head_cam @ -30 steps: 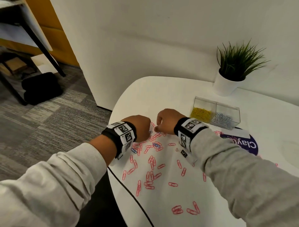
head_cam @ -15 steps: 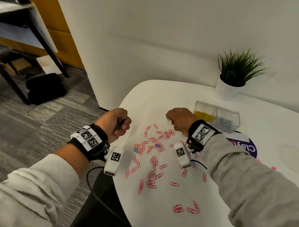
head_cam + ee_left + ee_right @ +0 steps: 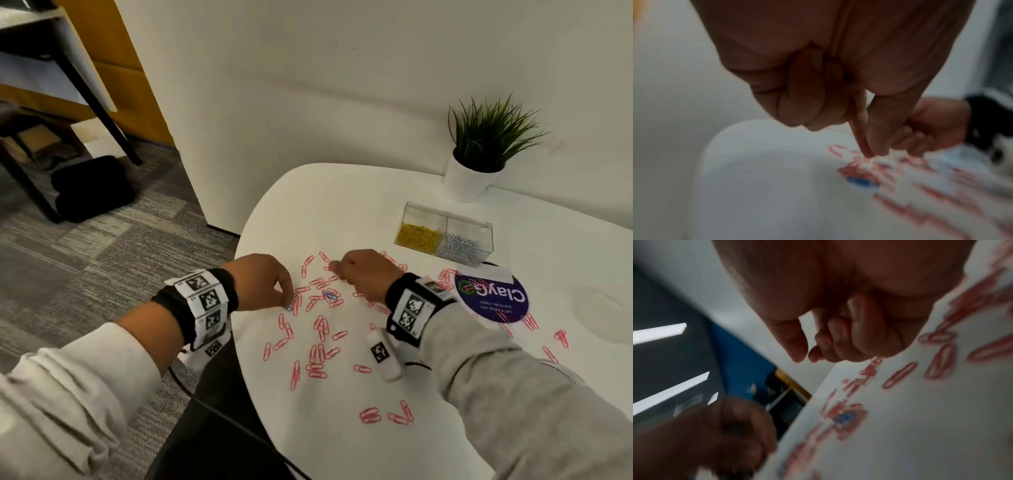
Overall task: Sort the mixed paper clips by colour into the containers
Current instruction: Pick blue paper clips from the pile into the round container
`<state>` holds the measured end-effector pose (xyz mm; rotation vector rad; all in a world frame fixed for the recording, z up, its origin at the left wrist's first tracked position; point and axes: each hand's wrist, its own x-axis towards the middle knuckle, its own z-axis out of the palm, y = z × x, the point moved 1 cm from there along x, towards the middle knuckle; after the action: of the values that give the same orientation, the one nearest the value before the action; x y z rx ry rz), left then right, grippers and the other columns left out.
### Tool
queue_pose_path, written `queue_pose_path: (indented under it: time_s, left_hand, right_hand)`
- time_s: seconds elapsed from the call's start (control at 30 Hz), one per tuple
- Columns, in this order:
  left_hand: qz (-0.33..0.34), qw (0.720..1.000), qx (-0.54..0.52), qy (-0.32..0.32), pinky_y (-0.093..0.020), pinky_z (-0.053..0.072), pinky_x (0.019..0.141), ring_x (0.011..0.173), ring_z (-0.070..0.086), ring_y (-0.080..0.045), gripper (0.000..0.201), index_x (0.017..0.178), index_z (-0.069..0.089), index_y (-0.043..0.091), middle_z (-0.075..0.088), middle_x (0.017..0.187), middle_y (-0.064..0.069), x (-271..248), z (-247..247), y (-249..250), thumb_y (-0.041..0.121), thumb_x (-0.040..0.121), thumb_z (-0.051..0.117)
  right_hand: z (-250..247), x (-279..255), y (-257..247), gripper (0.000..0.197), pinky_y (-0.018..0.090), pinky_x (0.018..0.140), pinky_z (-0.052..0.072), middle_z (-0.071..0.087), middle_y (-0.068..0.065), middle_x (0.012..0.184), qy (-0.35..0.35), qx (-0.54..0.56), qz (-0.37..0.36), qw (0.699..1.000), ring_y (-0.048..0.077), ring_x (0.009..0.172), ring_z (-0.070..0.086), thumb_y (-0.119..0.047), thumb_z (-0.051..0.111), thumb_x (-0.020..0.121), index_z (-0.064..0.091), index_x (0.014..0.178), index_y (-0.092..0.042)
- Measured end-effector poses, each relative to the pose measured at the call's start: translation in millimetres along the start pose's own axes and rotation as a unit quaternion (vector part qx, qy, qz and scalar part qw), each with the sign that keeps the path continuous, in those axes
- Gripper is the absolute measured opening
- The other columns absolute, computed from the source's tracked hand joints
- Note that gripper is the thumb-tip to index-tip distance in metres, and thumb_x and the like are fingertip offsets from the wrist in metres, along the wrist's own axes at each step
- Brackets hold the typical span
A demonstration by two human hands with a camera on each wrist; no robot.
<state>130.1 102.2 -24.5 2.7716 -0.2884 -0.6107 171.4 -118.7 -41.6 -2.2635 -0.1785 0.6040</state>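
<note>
Back over the table edge, left hand (image 3: 263, 281) pinches toward blue clip (image 3: 288, 308).

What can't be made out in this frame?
- Left hand: head view hides any held clip behind its back; left wrist view is blurred.
- Right hand: curled fingers hide any contents.
- Blue clip: smeared by blur.
- Sticker: its small print is unreadable.
</note>
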Motion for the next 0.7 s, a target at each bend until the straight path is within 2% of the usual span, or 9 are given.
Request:
queue_pose_path:
  time_s: [0.03,0.1,0.23,0.37,0.5,0.57,0.6,0.63,0.7]
  left_hand:
    - [0.003,0.999,0.044,-0.003,-0.018,0.039,0.067,0.08,0.054,-0.001,0.012,0.093,0.074,0.04,0.059,0.084,0.022,-0.1,2.5,1.7,0.047,0.085,0.069]
    - [0.008,0.995,0.094,-0.007,-0.023,0.043,0.074,0.093,0.057,-0.004,0.016,0.099,0.072,0.043,0.063,0.099,0.022,-0.2,8.5,2.0,0.049,0.086,0.065]
    - [0.05,0.986,0.159,-0.015,-0.03,0.051,0.084,0.098,0.059,-0.009,0.021,0.109,0.065,0.045,0.065,0.107,0.019,-1.4,15.2,0.0,0.049,0.092,0.053]
    - [0.074,0.979,0.19,-0.014,-0.03,0.051,0.077,0.089,0.059,-0.01,0.021,0.108,0.06,0.041,0.062,0.098,0.016,-2.8,19.3,-2.5,0.046,0.094,0.046]
    - [0.028,0.995,0.096,0.018,-0.022,0.041,0.062,0.075,0.053,-0.004,0.013,0.093,0.062,0.032,0.057,0.083,0.015,-2.5,8.4,-8.9,0.04,0.091,0.052]
    - [0.002,1.0,0.018,0.009,-0.025,0.044,0.065,0.077,0.057,-0.014,0.031,0.088,0.062,0.017,0.061,0.086,0.004,-2.9,3.5,-9.4,0.039,0.092,0.041]
    - [-0.024,0.998,-0.055,0.007,-0.026,0.043,0.061,0.07,0.056,-0.018,0.036,0.082,0.06,0.011,0.06,0.081,-0.002,-1.4,2.8,-11.1,0.035,0.093,0.036]
    - [-0.066,0.986,-0.156,0.002,-0.025,0.037,0.052,0.056,0.048,-0.018,0.03,0.072,0.055,0.011,0.053,0.07,-0.005,-2.3,3.1,-11.7,0.028,0.092,0.039]
    - [-0.131,0.927,-0.352,0.01,-0.02,0.02,0.045,0.042,0.024,-0.015,0.023,0.059,0.041,0.017,0.036,0.057,-0.001,-6.6,3.5,-9.4,0.022,0.08,0.05]
  right_hand:
    - [4.6,0.4,-1.3,0.049,0.032,0.065,0.044,0.062,0.007,0.079,-0.014,-0.124,-0.039,0.991,0.023,0.069,0.056,-0.048,0.047,0.099,0.063,0.083,-0.004]
    - [8.5,-2.4,-4.1,0.051,0.033,0.072,0.04,0.058,0.001,0.08,-0.039,-0.24,-0.087,0.966,0.024,0.08,0.055,-0.051,0.04,0.101,0.062,0.085,-0.008]
    - [9.7,-7.1,-4.2,0.025,0.03,0.075,0.041,0.066,-0.005,0.103,-0.001,-0.326,-0.125,0.937,0.018,0.096,0.059,-0.048,0.054,0.096,0.066,0.099,-0.026]
    - [13.6,-5.3,-5.6,0.021,0.028,0.075,0.041,0.067,-0.006,0.113,-0.012,-0.366,-0.133,0.921,0.019,0.102,0.06,-0.038,0.055,0.095,0.07,0.107,-0.029]
    - [13.6,-2.3,-5.5,0.017,0.026,0.075,0.041,0.066,-0.004,0.109,-0.015,-0.335,-0.112,0.935,0.019,0.099,0.06,-0.033,0.058,0.093,0.069,0.102,-0.024]
    - [10.5,-5.8,-3.8,0.014,0.027,0.075,0.044,0.065,-0.005,0.103,0.0,-0.291,-0.1,0.951,0.018,0.095,0.06,-0.033,0.059,0.091,0.067,0.097,-0.023]
    - [7.2,-9.0,-3.2,0.011,0.028,0.075,0.045,0.064,-0.006,0.099,0.017,-0.257,-0.095,0.962,0.016,0.092,0.059,-0.033,0.061,0.089,0.065,0.094,-0.024]
    - [3.0,-13.0,-2.5,0.009,0.028,0.074,0.046,0.063,-0.008,0.096,0.04,-0.216,-0.09,0.971,0.015,0.089,0.059,-0.033,0.063,0.087,0.064,0.089,-0.024]
    - [-5.8,-23.3,-0.5,0.006,0.027,0.069,0.046,0.062,-0.011,0.087,0.09,-0.145,-0.082,0.982,0.013,0.083,0.059,-0.03,0.064,0.085,0.062,0.081,-0.026]
